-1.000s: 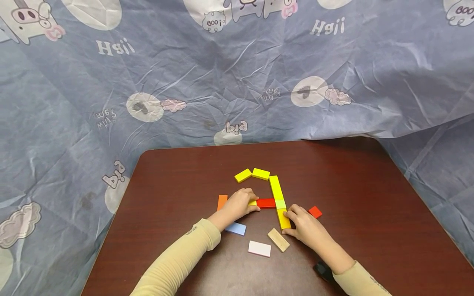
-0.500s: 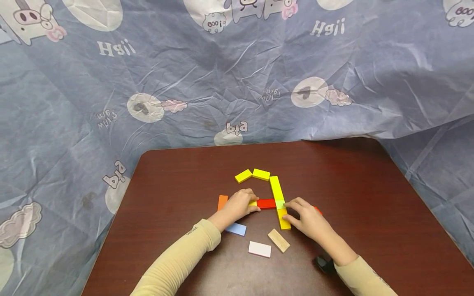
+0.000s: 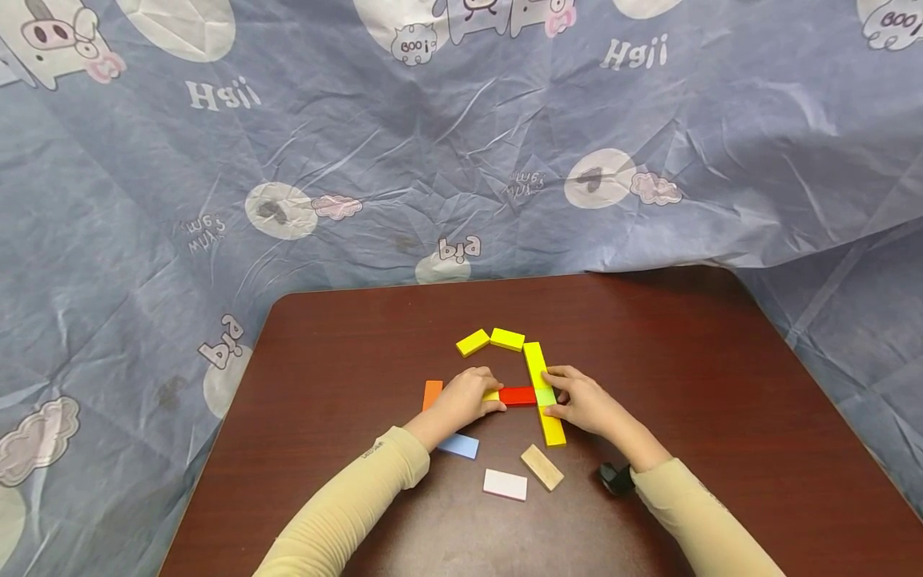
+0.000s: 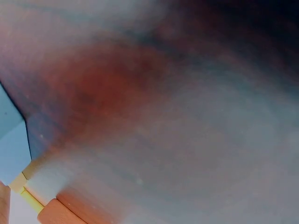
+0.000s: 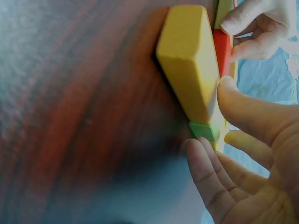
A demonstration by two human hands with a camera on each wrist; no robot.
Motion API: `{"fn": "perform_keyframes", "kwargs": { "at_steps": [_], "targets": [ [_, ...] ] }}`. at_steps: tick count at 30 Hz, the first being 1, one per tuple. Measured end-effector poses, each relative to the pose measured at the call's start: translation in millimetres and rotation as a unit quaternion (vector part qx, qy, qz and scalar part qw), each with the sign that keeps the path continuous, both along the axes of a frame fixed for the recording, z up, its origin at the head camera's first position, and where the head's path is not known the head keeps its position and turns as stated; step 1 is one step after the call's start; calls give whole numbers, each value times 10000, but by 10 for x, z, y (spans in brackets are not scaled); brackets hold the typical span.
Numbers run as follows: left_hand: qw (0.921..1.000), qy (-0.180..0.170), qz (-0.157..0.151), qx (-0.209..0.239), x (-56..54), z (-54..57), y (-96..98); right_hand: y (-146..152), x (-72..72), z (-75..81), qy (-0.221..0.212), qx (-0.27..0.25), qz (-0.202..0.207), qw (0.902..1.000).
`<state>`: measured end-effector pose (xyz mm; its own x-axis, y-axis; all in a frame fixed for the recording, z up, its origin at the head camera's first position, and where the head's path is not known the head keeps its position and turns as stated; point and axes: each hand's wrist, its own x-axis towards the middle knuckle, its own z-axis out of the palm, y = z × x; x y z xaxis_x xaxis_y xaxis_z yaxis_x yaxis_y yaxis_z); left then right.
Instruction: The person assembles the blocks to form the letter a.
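Note:
In the head view, my left hand (image 3: 465,398) pinches a yellow block (image 3: 492,396) at the left end of a red block (image 3: 517,397). That red block meets a green block (image 3: 546,397) in a slanted row. Above the green one lies a long yellow block (image 3: 536,365); below it, another yellow block (image 3: 552,426). My right hand (image 3: 587,403) touches the row from the right, finger and thumb spread beside the green block. The right wrist view shows those fairly straight fingertips (image 5: 198,149) near the green block (image 5: 203,131).
Two yellow blocks (image 3: 508,339) curve left from the row's top. An orange block (image 3: 433,393) and a blue block (image 3: 460,445) lie by my left wrist. Nearer are a plain wood block (image 3: 542,467) and a white block (image 3: 505,485). Patterned cloth (image 3: 404,160) hangs behind the table (image 3: 346,344).
My right hand has moved up along the row, from the lower yellow block to beside the green block. It now hides the small red block at right. My left hand stays in place.

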<state>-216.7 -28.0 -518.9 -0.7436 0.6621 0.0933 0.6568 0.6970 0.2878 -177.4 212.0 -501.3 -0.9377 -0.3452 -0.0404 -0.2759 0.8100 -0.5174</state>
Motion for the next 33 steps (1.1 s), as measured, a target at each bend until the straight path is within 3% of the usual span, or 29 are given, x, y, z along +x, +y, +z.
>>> {"fn": "perform_keyframes", "kwargs": {
  "at_steps": [7, 33],
  "targets": [
    [10000, 52, -10, 42, -1, -2, -4, -1, 14, -88, 119, -177, -9, 9998],
    [10000, 30, 17, 51, -3, -24, -6, 8, 53, -148, 372, -472, -230, 9979]
  ]
}}
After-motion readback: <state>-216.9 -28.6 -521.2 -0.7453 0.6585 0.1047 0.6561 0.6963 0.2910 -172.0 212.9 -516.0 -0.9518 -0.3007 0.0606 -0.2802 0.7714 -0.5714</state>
